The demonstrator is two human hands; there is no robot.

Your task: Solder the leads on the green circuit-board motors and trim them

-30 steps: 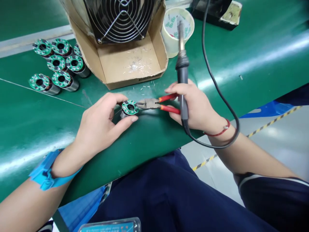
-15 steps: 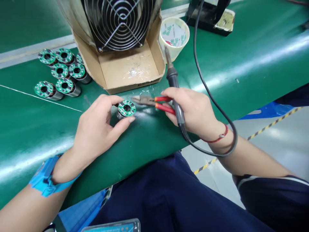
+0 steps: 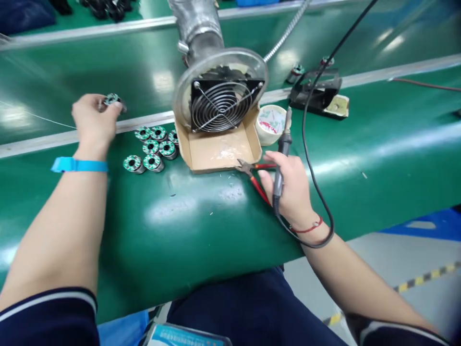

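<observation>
At the upper left, my left hand (image 3: 92,120) grips a motor stator (image 3: 112,99) with a green ring circuit board, raised near the bench's back ledge. My right hand (image 3: 296,187) holds two tools at once. One is a soldering iron (image 3: 279,168), its tip pointing up beside the tape roll. The other is a pair of red-handled cutting pliers (image 3: 246,167), jaws parted, by the front edge of a cardboard tray (image 3: 223,169). Several more stators (image 3: 152,162) stand grouped left of the tray, boards facing up.
A round fan (image 3: 222,111) with a wire guard and metal duct stands behind the tray, which holds wire clippings. Right of it are a tape roll (image 3: 272,137) and an iron stand with sponge (image 3: 337,106). The iron's black cable (image 3: 306,144) loops over my right wrist.
My left hand has carried the stator from beside the pliers to the far left. The pliers' handles have spread apart. The camera view has shifted, showing more of the bench's back.
</observation>
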